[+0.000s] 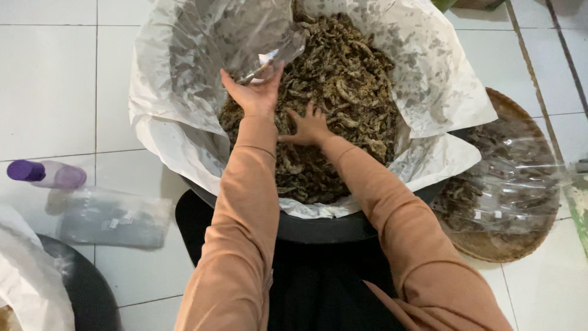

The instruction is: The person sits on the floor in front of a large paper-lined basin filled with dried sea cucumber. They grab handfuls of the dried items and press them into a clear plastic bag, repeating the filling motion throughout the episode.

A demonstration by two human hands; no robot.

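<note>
Two hands (254, 95) (309, 125) amid crinkly dried strips (343, 92).

purple-capped bottle (46, 174), woven tray (508, 184) (bagged snacks)

Ahead of the right hand's fingers (304, 116), a heap of dark dried strips (343, 92) is filling the paper-lined black basin (318, 230). Above the left fingers (245, 89), a clear plastic bag (226, 34) is blocking passage.

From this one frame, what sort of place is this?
Probably a home or small workshop where dried food is packed on the floor: white floor tiles, a paper-lined black tub of dark dried strips, and a woven tray with filled clear bags.
</note>
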